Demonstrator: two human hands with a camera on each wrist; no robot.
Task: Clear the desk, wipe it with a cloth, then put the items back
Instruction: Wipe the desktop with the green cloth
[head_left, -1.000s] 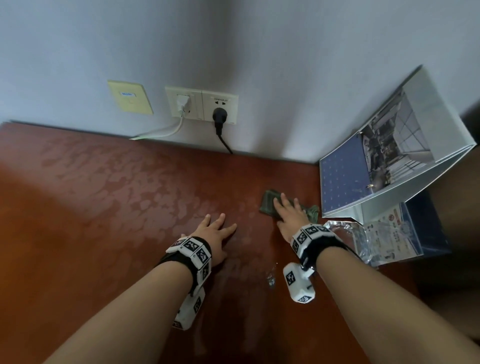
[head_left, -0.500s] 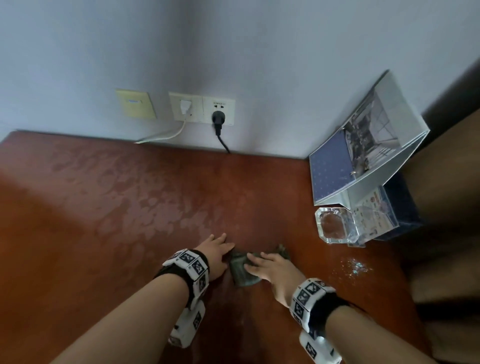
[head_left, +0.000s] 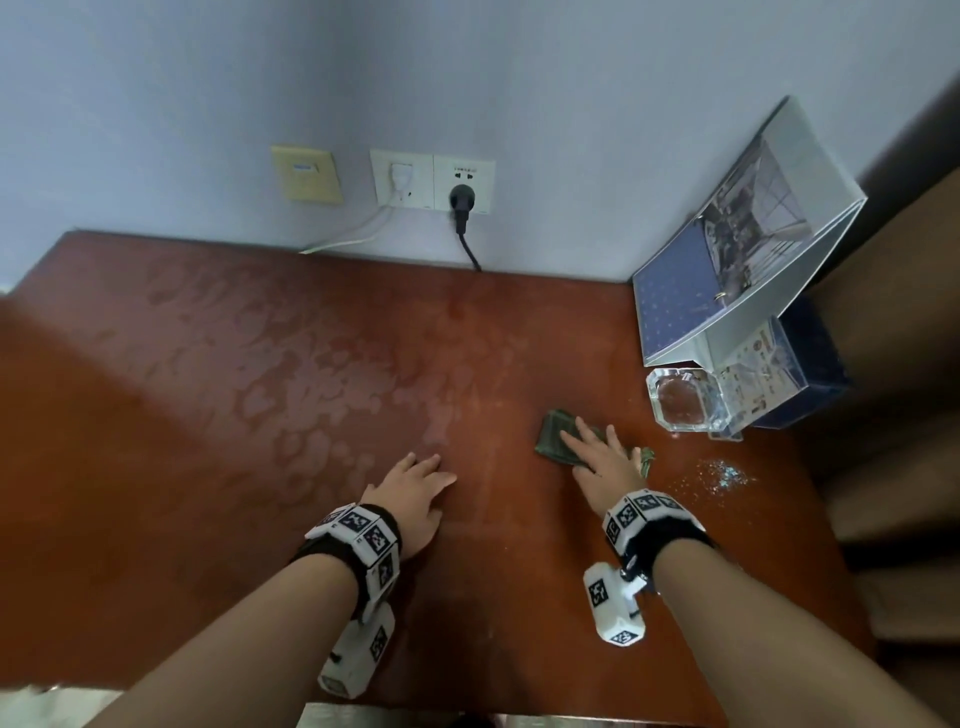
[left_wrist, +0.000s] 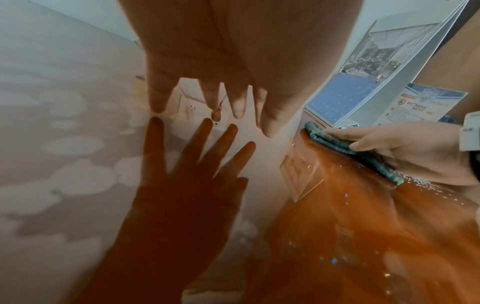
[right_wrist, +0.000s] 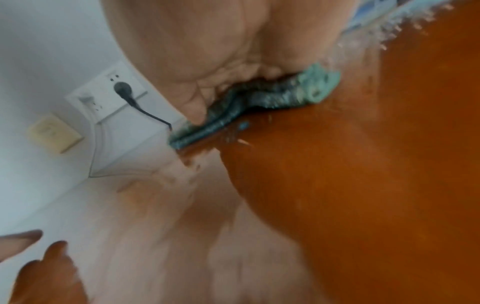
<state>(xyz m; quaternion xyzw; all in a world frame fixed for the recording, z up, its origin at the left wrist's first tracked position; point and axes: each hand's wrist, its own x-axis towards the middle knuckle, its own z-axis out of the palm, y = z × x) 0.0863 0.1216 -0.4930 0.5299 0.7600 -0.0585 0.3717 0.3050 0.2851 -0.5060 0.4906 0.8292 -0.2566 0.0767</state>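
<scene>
Head view: compared with half a second back, right hand (head_left: 602, 457) and cloth (head_left: 558, 439) now further right and further from the near edge, close to the glass ashtray (head_left: 680, 397); before that, side by side with the left hand (head_left: 415, 491). Left hand pretty much where it was, flat on the desk (head_left: 208, 467), fingers straight, holding nothing. Right hand pressing the cloth down with straight fingers, not curled round it. Cloth folded into a strip, long axis running diagonally from far-left to near-right. Wet streaks across the left half, glittery specks (head_left: 719, 475) just right of the cloth. Calendar (head_left: 727, 270) and blue box (head_left: 810, 364) parked in the far right corner; lots of bare desk to the left.

Left wrist view: left hand (left_wrist: 233, 61) spread, fingertips touching the shiny top. Right hand (left_wrist: 405, 148) flat on cloth (left_wrist: 348, 150), calendar (left_wrist: 363, 78) right behind.

Right wrist view: blurry. Cloth (right_wrist: 259, 98) squashed under the right hand (right_wrist: 207, 41), sockets (right_wrist: 109, 92) on the wall beyond.
</scene>
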